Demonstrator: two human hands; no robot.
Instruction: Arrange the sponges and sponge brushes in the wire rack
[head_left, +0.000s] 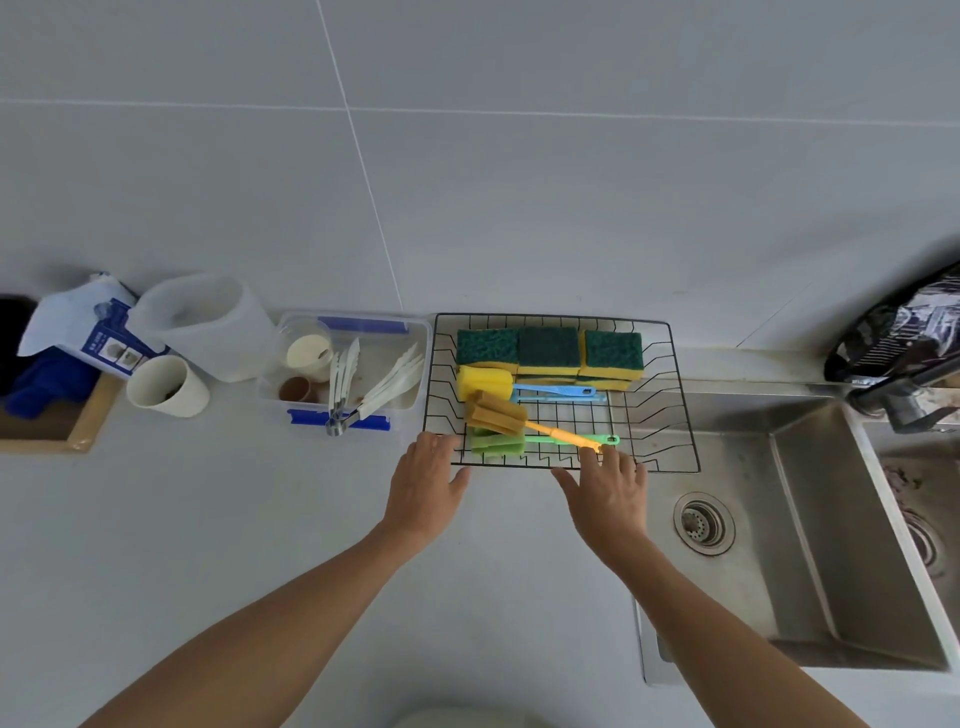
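Note:
A black wire rack (670, 395) sits on the counter, its right part over the sink. Along its far side stand green-and-yellow sponges (548, 351) in a row. In front of them lie a yellow-headed sponge brush (483, 382) with a blue handle, a brown-headed sponge brush (496, 413) with an orange handle lying diagonally, and a green sponge brush (496, 444) beneath it. My left hand (426, 488) rests flat at the rack's near left corner, fingers apart. My right hand (608, 493) is at the near edge, fingertips touching the orange handle's end.
A clear plastic box (400, 332) with white utensils and cups stands left of the rack. Further left are a white cup (166, 387), a translucent tub (208, 327) and a blue-and-white packet (83, 327). A steel sink (779, 519) with a drain lies right; a dark faucet (904, 364) stands behind it.

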